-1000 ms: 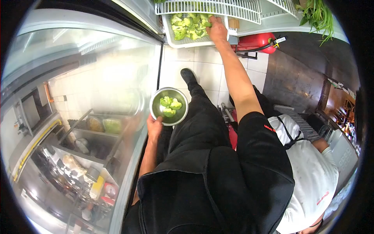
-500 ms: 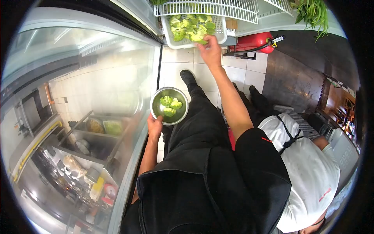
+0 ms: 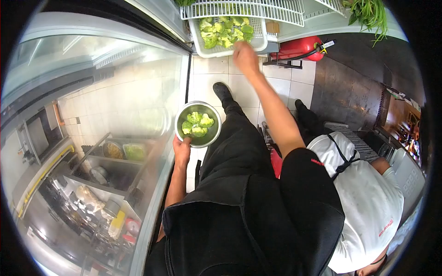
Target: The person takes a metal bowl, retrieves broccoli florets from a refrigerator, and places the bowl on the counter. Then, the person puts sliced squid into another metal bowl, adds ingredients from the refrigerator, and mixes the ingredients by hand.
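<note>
My left hand (image 3: 182, 146) grips the rim of a round metal bowl (image 3: 213, 133), its thumb over the near edge. Several green broccoli florets (image 3: 197, 120) lie inside the bowl, which is held above my leg. At the front edge of a white plastic basket (image 3: 201, 48), my right hand (image 3: 246, 56) is smeared by motion and its fingers cannot be made out clearly. More broccoli pieces (image 3: 223, 33) fill the basket, just beyond that hand.
A white wire shelf (image 3: 276, 11) juts over the basket. To its right are a red fire extinguisher (image 3: 299, 48) and hanging green leaves (image 3: 370, 18). A glass door (image 3: 138, 92) stands at left. A person in a white shirt (image 3: 363, 207) is close on my right.
One more floret is in the bowl, at its left side. My right hand has drawn slightly back from the broccoli in the basket. The bowl has shifted a little left.
</note>
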